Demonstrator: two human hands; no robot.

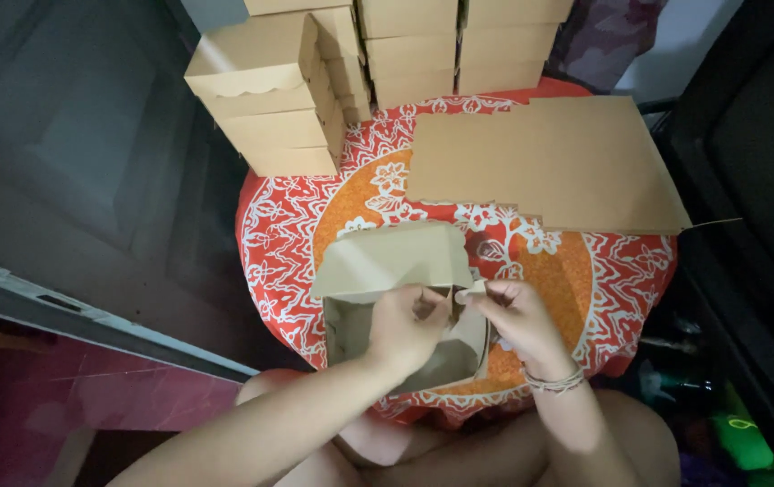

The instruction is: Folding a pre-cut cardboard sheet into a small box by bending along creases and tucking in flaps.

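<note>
- Left hand (405, 326) pinches the right wall of a half-folded cardboard box (396, 298), fingers curled over the rim, grip narrow and closed on the card.
- Right hand (515, 316) pinches a small flap at the same wall's top edge, thumb and forefinger tight on it; thin bracelet (556, 382) on the wrist.
- Box sits on the near edge of the counter (279, 261), just above the person's knees, lid panel tilted up and back, inside open and empty.
- Handling judgement: thin brown card, very light, stiff along panels but bends at creases; likely to crumple or tear if squeezed mid-panel. Best held at folds and flap edges, as now.
- Counter is covered by a red-orange patterned cloth (585, 271).
- Flat unfolded card sheets (549, 162) lie behind the box to the right, apart from it.
- Stacks of finished boxes (270, 99) stand at the far left and back edge, well apart.
- Nothing blocks the hands; the tilted lid is close to the fingers.
</note>
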